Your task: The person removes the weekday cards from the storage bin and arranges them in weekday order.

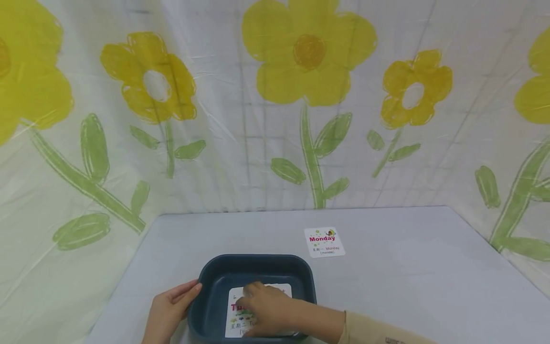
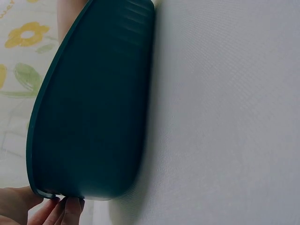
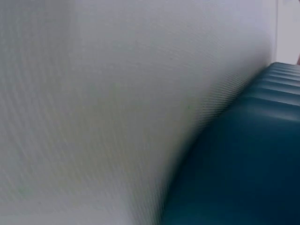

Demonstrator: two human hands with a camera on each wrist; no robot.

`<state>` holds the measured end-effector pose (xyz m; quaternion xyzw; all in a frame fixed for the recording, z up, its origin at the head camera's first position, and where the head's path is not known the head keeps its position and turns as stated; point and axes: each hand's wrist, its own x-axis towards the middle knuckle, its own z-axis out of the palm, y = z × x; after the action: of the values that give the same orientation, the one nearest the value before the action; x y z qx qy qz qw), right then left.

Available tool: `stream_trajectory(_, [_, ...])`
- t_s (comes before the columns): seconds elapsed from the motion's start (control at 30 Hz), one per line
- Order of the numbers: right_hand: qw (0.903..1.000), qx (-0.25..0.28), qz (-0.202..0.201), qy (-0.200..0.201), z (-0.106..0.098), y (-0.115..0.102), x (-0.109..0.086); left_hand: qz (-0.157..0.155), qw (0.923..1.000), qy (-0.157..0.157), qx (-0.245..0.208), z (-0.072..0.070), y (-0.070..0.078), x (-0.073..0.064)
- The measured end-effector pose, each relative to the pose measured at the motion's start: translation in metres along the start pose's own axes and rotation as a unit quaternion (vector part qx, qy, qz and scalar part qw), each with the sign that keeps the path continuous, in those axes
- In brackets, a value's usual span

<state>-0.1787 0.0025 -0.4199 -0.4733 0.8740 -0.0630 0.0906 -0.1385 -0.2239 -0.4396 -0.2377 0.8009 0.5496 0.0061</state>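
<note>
A dark blue rectangular basin (image 1: 215, 262) with rounded corners stands at the table's near edge. My left hand (image 1: 169, 310) pinches its left rim; in the left wrist view, the fingers (image 2: 70, 211) touch the rim from below. Inside the basin lies a white word card (image 1: 233, 320), its visible letters starting "Tu", with Chinese text beneath. Over this card is my right hand (image 1: 270, 310), fingers bent and spread across its face, covering much of the print. Whether they grip the card's edge is hidden. The right wrist view shows only the basin's outer wall (image 3: 243, 164) and tabletop.
A white "Monday" card (image 1: 324, 242) lies face up on the pale table (image 1: 395, 267), behind and right of the basin. Curtains (image 1: 219, 119) printed with yellow flowers hang behind the table and at both sides.
</note>
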Motion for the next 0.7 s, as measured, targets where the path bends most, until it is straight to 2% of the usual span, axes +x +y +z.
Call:
stream_trajectory(0.2, [0.9997, -0.016, -0.013, 0.015, 0.004, 0.0009, 0.002, -0.001, 1.0, 0.002, -0.002, -0.0001, 0.0, -0.0002])
stream_trajectory(0.7, [0.9982, -0.052, -0.025, 0.018, 0.0041, 0.0065, 0.008, -0.004, 0.9999, -0.004, -0.014, -0.0013, -0.0006, -0.0003])
